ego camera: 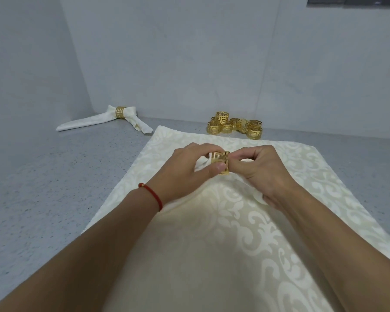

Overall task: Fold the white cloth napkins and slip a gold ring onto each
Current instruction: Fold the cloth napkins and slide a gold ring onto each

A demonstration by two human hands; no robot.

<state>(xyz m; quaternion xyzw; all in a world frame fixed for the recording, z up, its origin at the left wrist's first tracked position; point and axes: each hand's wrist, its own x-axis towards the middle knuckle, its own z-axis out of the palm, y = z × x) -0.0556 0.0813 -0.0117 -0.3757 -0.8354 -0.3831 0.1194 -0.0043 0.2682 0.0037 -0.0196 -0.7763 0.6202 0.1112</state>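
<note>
**Desk:** What was the gold ring (221,162) doing at the centre of the shot?

**Photographer:** It sat over a gathered tip of the white damask napkin (212,233), lifted just above the cloth's middle. The left hand (189,164) pinched it, thumb across its near face, seemingly to steady the opening. The right hand (260,170) had its fingers curled narrow at the ring's other side, closed on cloth, probably feeding or drawing the fabric through.

**Desk:** And around it?

**Photographer:** The rest of the napkin lay spread on the grey speckled counter (43,181). Spare rings (234,125) were heaped just beyond its far edge, within easy reach. One finished napkin (104,121), already ringed, lay apart at the far left by the wall, likely set clear of the work.
</note>
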